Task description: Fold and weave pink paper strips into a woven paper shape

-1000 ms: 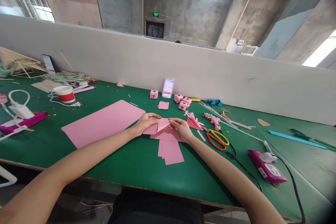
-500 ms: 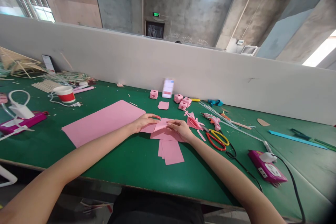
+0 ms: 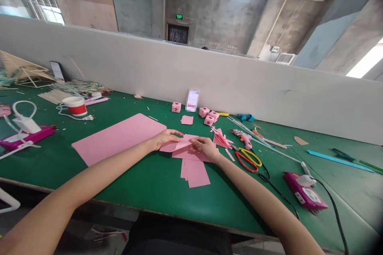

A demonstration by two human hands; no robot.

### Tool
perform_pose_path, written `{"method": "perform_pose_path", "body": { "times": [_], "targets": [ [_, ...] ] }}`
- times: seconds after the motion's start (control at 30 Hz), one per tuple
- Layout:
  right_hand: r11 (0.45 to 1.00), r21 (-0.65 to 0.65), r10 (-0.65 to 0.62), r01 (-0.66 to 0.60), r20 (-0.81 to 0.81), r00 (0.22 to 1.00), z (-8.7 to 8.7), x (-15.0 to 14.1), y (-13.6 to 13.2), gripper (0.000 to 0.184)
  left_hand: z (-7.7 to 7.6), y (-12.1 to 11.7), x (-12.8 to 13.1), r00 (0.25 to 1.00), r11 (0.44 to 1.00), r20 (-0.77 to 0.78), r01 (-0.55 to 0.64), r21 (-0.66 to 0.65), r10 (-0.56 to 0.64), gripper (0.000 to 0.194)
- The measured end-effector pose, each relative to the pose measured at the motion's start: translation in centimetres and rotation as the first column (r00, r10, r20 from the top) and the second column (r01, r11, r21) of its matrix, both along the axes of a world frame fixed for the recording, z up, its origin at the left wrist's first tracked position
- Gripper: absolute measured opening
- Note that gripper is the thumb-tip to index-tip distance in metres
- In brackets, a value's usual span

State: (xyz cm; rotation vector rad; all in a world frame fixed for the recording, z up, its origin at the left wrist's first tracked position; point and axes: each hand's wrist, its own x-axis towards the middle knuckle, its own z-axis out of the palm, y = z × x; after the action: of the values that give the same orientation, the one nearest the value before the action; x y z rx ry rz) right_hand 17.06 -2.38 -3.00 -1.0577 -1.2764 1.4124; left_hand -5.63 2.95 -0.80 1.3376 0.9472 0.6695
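Where the left edge of my view cuts in, a purple power strip (image 3: 46,134) sits half covered by a white plug (image 3: 28,124) and tangled cable. Past it stands a red-and-white cup (image 3: 75,108), its inside mostly out of sight. Next comes a large pink sheet (image 3: 116,139), flat on the green tabletop (image 3: 143,193), its near edge hidden behind my left forearm (image 3: 104,173). My left hand (image 3: 164,139) grips the left side of a folded pink paper (image 3: 183,143), though I can hardly make out the thumb. That paper lies between my hands, over other pink sheets (image 3: 199,175), and I can't tell quite where it ends and they begin. Behind it a phone (image 3: 192,101) stands upright, its screen blurred into squares. My right hand (image 3: 205,147) pinches the paper's right side, some fingers tucked from view. Just beyond, the scissors (image 3: 247,158) have their blades mostly lost among pink scraps (image 3: 222,140). At far right, a black cord (image 3: 335,207) runs off the bottom.
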Motion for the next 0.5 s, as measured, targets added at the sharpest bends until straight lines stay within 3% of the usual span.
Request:
{"method": "perform_pose_path", "body": {
  "times": [0.2, 0.5],
  "targets": [
    [0.999, 0.03, -0.026, 0.024, 0.067, 0.997, -0.26, 0.09, 0.18, 0.038, -0.61, 0.3, -0.03, 1.0, 1.0, -0.003, 0.002, 0.003, -0.002, 0.053],
    [1.0, -0.004, 0.005, -0.005, 0.038, 0.999, 0.0, 0.04, 0.1, 0.037, -0.43, -0.06, 0.14, 1.0, 0.989, -0.024, 0.004, 0.146, 0.0, 0.044]
  ]
}}
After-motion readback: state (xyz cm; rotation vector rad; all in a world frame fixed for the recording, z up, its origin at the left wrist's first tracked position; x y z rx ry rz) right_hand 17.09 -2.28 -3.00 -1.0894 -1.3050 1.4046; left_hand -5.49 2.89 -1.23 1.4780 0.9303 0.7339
